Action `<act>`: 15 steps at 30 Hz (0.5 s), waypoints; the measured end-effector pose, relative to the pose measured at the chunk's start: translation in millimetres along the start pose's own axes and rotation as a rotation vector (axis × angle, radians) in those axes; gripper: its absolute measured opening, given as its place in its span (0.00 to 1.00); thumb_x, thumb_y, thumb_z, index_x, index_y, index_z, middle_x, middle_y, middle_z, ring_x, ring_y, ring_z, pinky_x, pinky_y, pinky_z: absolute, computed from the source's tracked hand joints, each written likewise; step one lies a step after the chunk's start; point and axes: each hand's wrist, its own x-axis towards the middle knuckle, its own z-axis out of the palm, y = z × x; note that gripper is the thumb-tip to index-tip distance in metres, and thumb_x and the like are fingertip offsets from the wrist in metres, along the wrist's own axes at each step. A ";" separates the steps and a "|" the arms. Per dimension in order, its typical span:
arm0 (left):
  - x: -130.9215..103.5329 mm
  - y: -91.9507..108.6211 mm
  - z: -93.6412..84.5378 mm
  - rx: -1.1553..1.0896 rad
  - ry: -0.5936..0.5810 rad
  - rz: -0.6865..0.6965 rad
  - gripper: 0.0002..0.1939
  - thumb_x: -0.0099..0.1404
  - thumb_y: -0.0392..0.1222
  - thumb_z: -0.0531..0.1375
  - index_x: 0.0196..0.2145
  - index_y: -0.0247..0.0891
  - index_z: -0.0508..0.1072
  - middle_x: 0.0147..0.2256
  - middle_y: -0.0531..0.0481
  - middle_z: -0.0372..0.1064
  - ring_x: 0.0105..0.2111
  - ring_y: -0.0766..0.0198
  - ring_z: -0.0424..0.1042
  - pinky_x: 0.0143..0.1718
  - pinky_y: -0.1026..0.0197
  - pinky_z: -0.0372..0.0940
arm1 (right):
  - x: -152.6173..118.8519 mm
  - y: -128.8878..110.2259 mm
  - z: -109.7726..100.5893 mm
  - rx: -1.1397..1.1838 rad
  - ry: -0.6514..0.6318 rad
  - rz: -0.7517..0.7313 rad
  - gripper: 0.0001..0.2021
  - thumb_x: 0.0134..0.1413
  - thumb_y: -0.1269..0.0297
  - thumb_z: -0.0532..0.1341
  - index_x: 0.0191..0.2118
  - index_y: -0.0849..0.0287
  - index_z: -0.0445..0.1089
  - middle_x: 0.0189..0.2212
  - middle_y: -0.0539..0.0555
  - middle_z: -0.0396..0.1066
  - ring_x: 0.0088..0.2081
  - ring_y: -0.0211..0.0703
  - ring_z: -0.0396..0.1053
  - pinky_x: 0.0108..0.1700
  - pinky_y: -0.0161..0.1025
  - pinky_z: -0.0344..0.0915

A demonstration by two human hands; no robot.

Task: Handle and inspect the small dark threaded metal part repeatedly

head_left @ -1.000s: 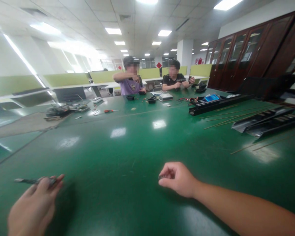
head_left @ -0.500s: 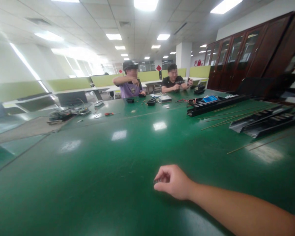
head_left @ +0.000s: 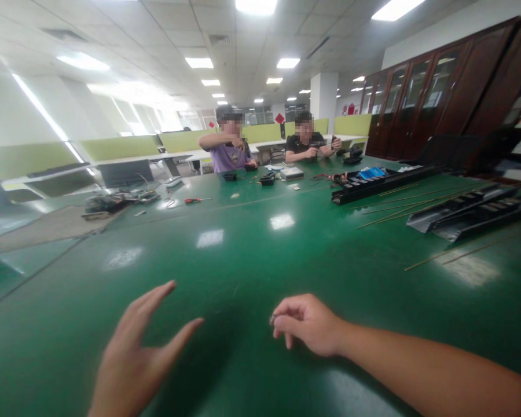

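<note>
Left hand (head_left: 132, 359) wide above green table (head_left: 238, 260), small object (head_left: 272, 319) in right hand (head_left: 316, 325).

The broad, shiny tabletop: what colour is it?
Green; the broad, shiny tabletop shows in the head view, the only one.

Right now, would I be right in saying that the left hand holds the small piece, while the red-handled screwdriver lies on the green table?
Not quite: the head view shows the right hand holding the small piece, while the left hand is open. The red-handled screwdriver does lie on the green table.
</note>
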 end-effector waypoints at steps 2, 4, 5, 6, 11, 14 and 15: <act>3.0 28.1 28.2 -0.121 -0.171 0.135 0.37 0.61 0.54 0.67 0.64 0.46 0.61 0.58 0.42 0.66 0.57 0.49 0.68 0.59 0.43 0.65 | 0.0 0.5 0.7 0.046 -0.037 0.000 0.17 0.54 0.51 0.67 0.36 0.63 0.74 0.29 0.52 0.75 0.21 0.33 0.67 0.26 0.33 0.62; 6.6 56.9 51.5 -0.292 -0.309 0.238 0.25 0.63 0.49 0.66 0.57 0.49 0.70 0.54 0.45 0.71 0.56 0.52 0.70 0.57 0.47 0.68 | 0.6 0.7 0.8 0.081 -0.065 -0.008 0.20 0.52 0.48 0.67 0.35 0.63 0.73 0.28 0.51 0.74 0.21 0.33 0.67 0.26 0.33 0.62; 8.3 69.0 60.8 -0.373 -0.354 0.262 0.17 0.64 0.46 0.65 0.51 0.49 0.75 0.51 0.46 0.75 0.54 0.53 0.72 0.55 0.48 0.70 | 1.1 0.7 0.5 0.098 -0.073 -0.020 0.21 0.52 0.45 0.67 0.34 0.63 0.72 0.27 0.50 0.73 0.21 0.33 0.67 0.26 0.33 0.62; 9.7 79.0 68.4 -0.442 -0.373 0.256 0.12 0.66 0.44 0.64 0.47 0.48 0.78 0.47 0.46 0.77 0.52 0.54 0.73 0.54 0.48 0.71 | 1.8 0.7 0.0 0.114 -0.075 -0.033 0.23 0.52 0.43 0.66 0.34 0.62 0.71 0.27 0.50 0.73 0.21 0.33 0.67 0.25 0.32 0.62; 9.5 95.3 80.5 -0.643 -0.331 0.006 0.08 0.65 0.46 0.63 0.39 0.44 0.82 0.42 0.44 0.79 0.46 0.53 0.77 0.52 0.46 0.73 | 3.8 0.3 -3.6 0.162 -0.044 -0.060 0.25 0.53 0.39 0.64 0.32 0.62 0.69 0.26 0.50 0.73 0.20 0.34 0.67 0.25 0.33 0.61; 6.4 78.9 61.9 -0.653 -0.284 -0.219 0.13 0.62 0.52 0.65 0.36 0.40 0.81 0.40 0.45 0.80 0.41 0.53 0.79 0.47 0.52 0.75 | 3.1 0.5 -4.2 0.163 -0.084 -0.014 0.26 0.55 0.39 0.62 0.36 0.63 0.71 0.26 0.51 0.74 0.20 0.34 0.67 0.24 0.32 0.60; 5.6 69.6 51.7 -0.609 -0.250 -0.286 0.15 0.60 0.54 0.66 0.36 0.39 0.81 0.39 0.45 0.80 0.40 0.54 0.79 0.44 0.54 0.76 | 2.8 0.6 -4.0 0.153 -0.099 0.009 0.26 0.56 0.39 0.61 0.38 0.63 0.71 0.26 0.51 0.74 0.20 0.34 0.67 0.24 0.32 0.59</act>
